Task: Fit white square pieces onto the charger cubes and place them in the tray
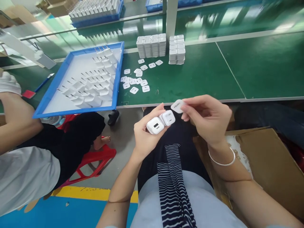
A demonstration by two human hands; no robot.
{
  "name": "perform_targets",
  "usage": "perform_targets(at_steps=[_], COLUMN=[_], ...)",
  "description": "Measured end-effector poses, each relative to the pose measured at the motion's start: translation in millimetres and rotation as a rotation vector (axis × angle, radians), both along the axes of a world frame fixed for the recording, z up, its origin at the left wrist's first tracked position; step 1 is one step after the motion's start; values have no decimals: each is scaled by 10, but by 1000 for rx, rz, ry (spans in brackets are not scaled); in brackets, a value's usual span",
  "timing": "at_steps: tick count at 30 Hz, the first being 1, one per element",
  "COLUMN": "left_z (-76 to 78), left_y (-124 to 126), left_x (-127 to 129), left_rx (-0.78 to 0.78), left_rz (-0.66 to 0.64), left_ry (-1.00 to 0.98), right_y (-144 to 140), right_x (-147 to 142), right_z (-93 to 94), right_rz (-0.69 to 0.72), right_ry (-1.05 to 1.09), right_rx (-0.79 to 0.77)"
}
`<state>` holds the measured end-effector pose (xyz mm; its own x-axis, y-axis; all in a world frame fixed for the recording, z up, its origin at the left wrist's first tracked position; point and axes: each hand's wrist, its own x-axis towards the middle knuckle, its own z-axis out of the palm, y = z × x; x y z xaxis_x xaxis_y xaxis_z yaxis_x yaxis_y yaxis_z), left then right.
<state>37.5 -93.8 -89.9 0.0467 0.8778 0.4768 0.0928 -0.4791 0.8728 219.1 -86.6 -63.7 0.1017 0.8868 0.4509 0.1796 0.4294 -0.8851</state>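
Head view: over the lap, in front of the green bench [201, 79].
Left hand [144, 134]: grip pinching two small white square charger plugs [161, 122] side by side, port faces up.
Right hand [206, 118]: at three o'clock of the plugs, just beside them; grip pinching a small white rounded label piece [177, 106] at the fingertips, close above the right plug.
Wrist: thin white bangle [222, 161].
Bench, eleven o'clock: blue shallow plastic tray [118, 72] holding rows of white plugs.
Bench, twelve o'clock: loose white label pieces [136, 80]; stacked white plug blocks [161, 47] beyond.
Four o'clock: brown cardboard box [268, 158].
Nine o'clock: another person's arm [16, 126], red plastic stool [95, 158].
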Motion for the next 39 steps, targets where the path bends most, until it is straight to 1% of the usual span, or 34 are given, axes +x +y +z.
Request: perform_targets(at_steps=[2, 5, 7, 10, 15, 23, 26, 32, 39], left_z=[-13, -12, -4, 1, -13, -6, -11, -23, -40], left_y=[-5, -19, -34, -54, -59, -66, -66, -68, -58], left_x=[30, 50, 54, 55, 42, 30, 27, 19, 9], left_rx=[49, 95, 115, 129, 139, 144, 150, 150, 196], left_rz=[77, 125, 133, 137, 140, 128, 137, 152, 145], left_ry=[37, 122, 160, 184, 191, 181, 196, 215, 246], right_y=[-128, -249, -273, -270, -275, -269, -266, -270, -261], right_x=[-56, -183, -269, -363, -431, -426, -434, -451, -422], right_z=[57, 61, 29, -14, -45, -94, -90, -78, -28], right_rz=[91, 249, 291, 307, 305, 344, 351, 324, 333], right_ry=[176, 339, 419, 492, 522, 541, 548, 529, 482], right_rx=[-124, -246, -279, -295, -320, -343, -336, -307, -356])
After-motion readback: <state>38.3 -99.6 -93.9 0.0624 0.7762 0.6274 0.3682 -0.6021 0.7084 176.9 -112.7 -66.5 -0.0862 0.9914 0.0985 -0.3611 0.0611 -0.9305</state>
